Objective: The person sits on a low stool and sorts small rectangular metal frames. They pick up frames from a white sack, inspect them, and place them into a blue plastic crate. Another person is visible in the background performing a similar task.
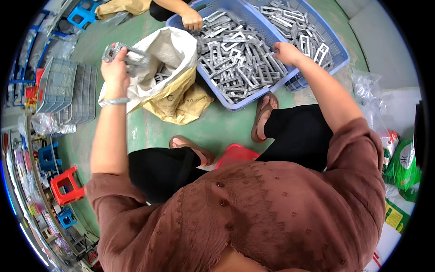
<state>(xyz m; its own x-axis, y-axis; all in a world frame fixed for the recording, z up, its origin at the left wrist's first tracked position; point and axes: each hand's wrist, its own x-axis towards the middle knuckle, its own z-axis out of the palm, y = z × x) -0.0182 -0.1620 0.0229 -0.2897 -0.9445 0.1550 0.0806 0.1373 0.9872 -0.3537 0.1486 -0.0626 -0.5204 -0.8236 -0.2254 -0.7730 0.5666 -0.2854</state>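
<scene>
Roughly left to right: a red stool (67, 186) and grey mesh baskets (58, 86) stood along the floor's (106, 27) left edge, a blue stool (84, 13) toward its far left corner. Left hand (114, 71) was raised just outside the sack's left edge, fingers wrapped round a clutch of grey frame pieces (114, 51); their right end was blurred, count unclear. Sack (185, 43) gaped open on the floor, white at the mouth, yellow lower down, with more grey pieces (161, 75) partly visible inside. Another person's hand (192, 21) was curled at the near crate's far left corner; couldn't tell if it held anything. Near blue crate (233, 106) was heaped with loose grey rectangular frames (244, 54), edge to edge. Right hand (287, 53) reached over that crate's right edge, fingers bent, fingertips at the frames; couldn't tell whether it pinched one. Second blue crate (340, 62) sat against that right edge, also full of grey frames (303, 34). Green bag (402, 165) lay far right.
</scene>
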